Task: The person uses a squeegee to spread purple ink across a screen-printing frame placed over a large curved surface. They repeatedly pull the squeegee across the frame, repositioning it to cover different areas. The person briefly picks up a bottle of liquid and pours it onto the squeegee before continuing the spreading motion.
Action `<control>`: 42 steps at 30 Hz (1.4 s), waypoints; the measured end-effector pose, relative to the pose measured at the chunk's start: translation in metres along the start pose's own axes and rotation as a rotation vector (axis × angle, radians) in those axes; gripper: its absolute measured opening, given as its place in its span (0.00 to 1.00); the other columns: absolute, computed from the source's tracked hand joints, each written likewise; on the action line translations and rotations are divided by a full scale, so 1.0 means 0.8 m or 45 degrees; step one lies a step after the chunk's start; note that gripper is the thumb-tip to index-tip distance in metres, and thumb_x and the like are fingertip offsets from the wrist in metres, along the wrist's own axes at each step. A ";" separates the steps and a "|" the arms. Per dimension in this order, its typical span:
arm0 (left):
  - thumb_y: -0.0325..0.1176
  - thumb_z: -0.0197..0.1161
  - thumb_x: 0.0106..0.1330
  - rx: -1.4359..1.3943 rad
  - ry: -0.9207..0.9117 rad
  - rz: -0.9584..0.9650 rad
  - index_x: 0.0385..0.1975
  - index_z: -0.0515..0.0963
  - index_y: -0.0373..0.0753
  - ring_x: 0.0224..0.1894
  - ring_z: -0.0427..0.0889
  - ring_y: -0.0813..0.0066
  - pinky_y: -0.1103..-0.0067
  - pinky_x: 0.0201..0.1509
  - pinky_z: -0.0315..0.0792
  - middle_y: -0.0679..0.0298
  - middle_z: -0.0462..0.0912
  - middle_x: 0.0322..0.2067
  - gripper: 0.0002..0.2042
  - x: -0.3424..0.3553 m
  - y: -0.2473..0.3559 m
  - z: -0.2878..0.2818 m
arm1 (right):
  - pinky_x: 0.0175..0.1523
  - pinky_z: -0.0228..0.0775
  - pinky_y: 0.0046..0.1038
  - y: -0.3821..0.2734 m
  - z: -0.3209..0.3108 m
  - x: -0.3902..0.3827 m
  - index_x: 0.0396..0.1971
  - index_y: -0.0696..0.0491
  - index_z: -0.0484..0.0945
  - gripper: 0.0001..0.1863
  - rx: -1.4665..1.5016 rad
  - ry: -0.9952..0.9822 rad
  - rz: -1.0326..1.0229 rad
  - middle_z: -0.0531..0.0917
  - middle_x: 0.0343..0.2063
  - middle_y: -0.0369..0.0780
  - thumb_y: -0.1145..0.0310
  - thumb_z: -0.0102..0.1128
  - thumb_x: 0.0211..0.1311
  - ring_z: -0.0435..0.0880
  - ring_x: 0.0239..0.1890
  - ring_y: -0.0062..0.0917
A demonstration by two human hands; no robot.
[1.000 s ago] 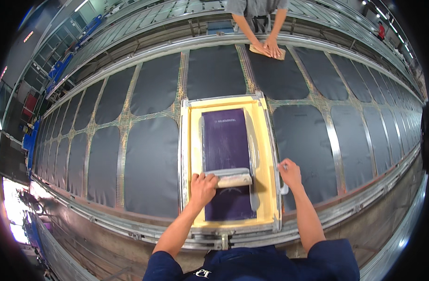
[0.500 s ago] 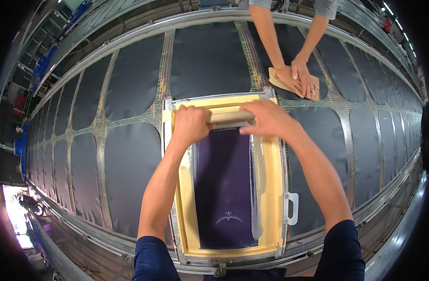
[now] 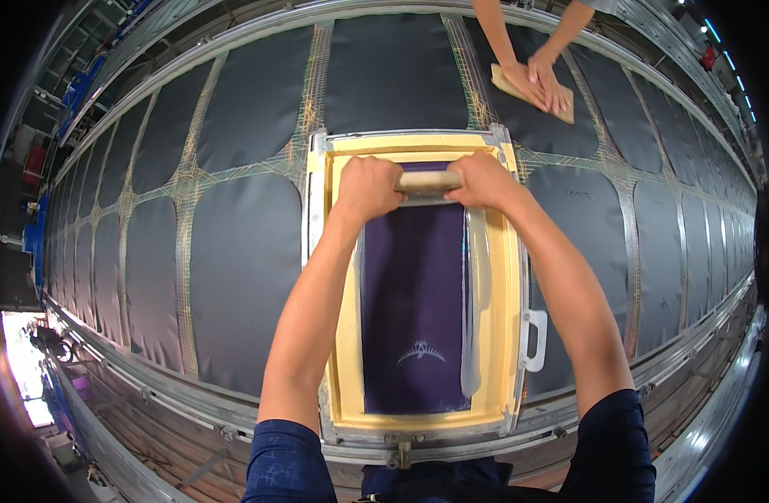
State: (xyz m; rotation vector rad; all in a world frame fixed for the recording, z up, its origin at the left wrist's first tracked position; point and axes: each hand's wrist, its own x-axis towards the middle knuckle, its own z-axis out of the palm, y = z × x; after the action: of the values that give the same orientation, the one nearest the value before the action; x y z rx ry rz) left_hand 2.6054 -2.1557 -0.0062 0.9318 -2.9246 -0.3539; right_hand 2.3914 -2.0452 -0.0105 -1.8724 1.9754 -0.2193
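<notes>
Seen from the head camera, a worker in a dark blue shirt leans over a yellow-lined frame with both hands on a wooden-topped bar. The left hand wraps one end, the right hand the other; fingers curl firmly round the wood, though their undersides are hidden. The bar lies crosswise inside the frame, near its far end, over a dark purple sheet with a narrow strip of purple beyond it.

A pale emblem shows near the worker's end, and a greyish smear runs along the right margin. Good handling here appears to rest on matched pressure from both arms, the bar kept square to the sides and at a constant tilt; a heavier hand could leave an uneven pass.

The frame sits on a long table of black panels, a white handle at its right side. Across the table, a co-worker's hands press on a tan pad.
</notes>
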 end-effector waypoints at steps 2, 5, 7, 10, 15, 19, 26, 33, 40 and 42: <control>0.44 0.80 0.48 -0.028 0.006 0.018 0.27 0.86 0.44 0.33 0.87 0.53 0.61 0.44 0.80 0.58 0.86 0.25 0.13 -0.050 0.016 0.008 | 0.43 0.79 0.43 -0.025 0.018 -0.047 0.26 0.54 0.85 0.11 0.062 0.020 0.010 0.86 0.24 0.48 0.63 0.77 0.50 0.88 0.33 0.45; 0.40 0.79 0.49 -0.087 0.090 0.058 0.24 0.85 0.44 0.29 0.84 0.54 0.62 0.42 0.75 0.60 0.84 0.23 0.10 -0.146 0.046 0.027 | 0.42 0.79 0.43 -0.066 0.058 -0.132 0.26 0.52 0.85 0.09 0.075 0.044 0.009 0.86 0.24 0.47 0.64 0.75 0.51 0.87 0.33 0.46; 0.36 0.77 0.50 -0.161 0.196 0.101 0.22 0.84 0.44 0.27 0.82 0.57 0.64 0.41 0.71 0.61 0.83 0.22 0.08 -0.223 0.073 0.044 | 0.42 0.79 0.43 -0.095 0.094 -0.197 0.26 0.52 0.85 0.09 0.056 0.031 -0.034 0.86 0.24 0.46 0.63 0.74 0.51 0.87 0.33 0.45; 0.35 0.77 0.48 -0.149 0.156 0.118 0.23 0.85 0.45 0.28 0.82 0.59 0.65 0.40 0.70 0.62 0.83 0.23 0.07 -0.330 0.115 0.052 | 0.40 0.79 0.42 -0.139 0.131 -0.290 0.28 0.51 0.85 0.10 0.024 0.082 -0.193 0.86 0.25 0.44 0.63 0.75 0.48 0.86 0.30 0.42; 0.29 0.70 0.46 -0.187 0.139 0.072 0.21 0.81 0.44 0.32 0.81 0.66 0.68 0.44 0.67 0.66 0.83 0.25 0.04 -0.442 0.163 0.055 | 0.42 0.74 0.38 -0.195 0.166 -0.394 0.26 0.53 0.82 0.10 -0.019 0.179 -0.243 0.84 0.24 0.41 0.69 0.74 0.42 0.85 0.31 0.37; 0.31 0.72 0.46 -0.134 0.087 0.107 0.22 0.82 0.46 0.33 0.82 0.68 0.67 0.44 0.67 0.67 0.84 0.25 0.05 -0.408 0.145 0.048 | 0.42 0.74 0.40 -0.179 0.152 -0.365 0.27 0.52 0.82 0.11 -0.036 0.057 -0.195 0.84 0.24 0.41 0.66 0.75 0.47 0.86 0.32 0.38; 0.41 0.78 0.48 -0.025 0.231 0.189 0.25 0.85 0.45 0.30 0.85 0.58 0.64 0.43 0.69 0.62 0.85 0.24 0.10 -0.142 0.037 0.020 | 0.42 0.78 0.44 -0.056 0.061 -0.123 0.29 0.51 0.84 0.13 -0.068 0.205 -0.128 0.86 0.26 0.44 0.60 0.76 0.49 0.87 0.34 0.44; 0.45 0.79 0.49 0.121 0.109 0.098 0.27 0.87 0.46 0.33 0.87 0.58 0.64 0.50 0.72 0.60 0.87 0.26 0.13 0.056 -0.030 -0.011 | 0.52 0.80 0.42 0.027 -0.032 0.055 0.37 0.51 0.88 0.17 -0.058 0.004 0.005 0.89 0.35 0.47 0.59 0.79 0.48 0.88 0.44 0.44; 0.44 0.79 0.48 -0.091 0.040 0.034 0.27 0.87 0.44 0.35 0.87 0.56 0.63 0.50 0.74 0.59 0.87 0.25 0.13 0.087 -0.051 0.007 | 0.46 0.79 0.41 0.044 -0.024 0.080 0.36 0.57 0.88 0.18 0.095 0.063 0.025 0.87 0.28 0.52 0.62 0.79 0.46 0.88 0.37 0.48; 0.44 0.79 0.48 -0.064 0.072 0.051 0.27 0.87 0.43 0.33 0.86 0.54 0.62 0.47 0.77 0.57 0.86 0.23 0.14 0.079 -0.048 0.007 | 0.45 0.78 0.42 0.039 -0.022 0.076 0.35 0.57 0.88 0.18 0.064 0.053 0.004 0.86 0.27 0.52 0.63 0.79 0.46 0.87 0.36 0.49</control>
State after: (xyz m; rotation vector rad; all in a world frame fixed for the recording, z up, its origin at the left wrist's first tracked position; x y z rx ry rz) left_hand 2.5747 -2.2213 -0.0216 0.8613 -2.8644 -0.3907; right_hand 2.3548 -2.1048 -0.0176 -1.8478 1.9814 -0.3063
